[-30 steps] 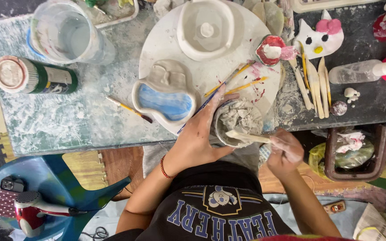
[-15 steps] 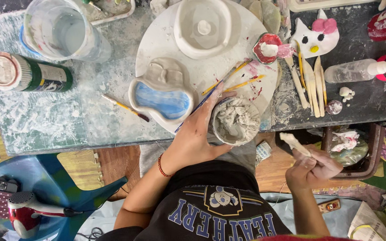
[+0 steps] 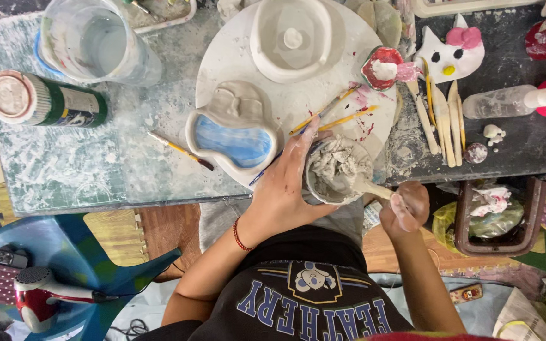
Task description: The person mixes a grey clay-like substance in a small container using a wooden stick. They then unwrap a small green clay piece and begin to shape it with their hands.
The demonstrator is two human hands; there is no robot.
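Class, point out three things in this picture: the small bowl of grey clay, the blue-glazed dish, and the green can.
bowl of grey clay (image 3: 338,169), head view, on the clay inside
blue-glazed dish (image 3: 234,140), head view, blue middle
green can (image 3: 64,104), head view, its side

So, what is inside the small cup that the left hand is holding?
The small cup holds lumpy grey clay. A wooden tool, gripped by the right hand, has its tip in the clay. The left hand covers the cup's near side, and the bottom is hidden under the clay.
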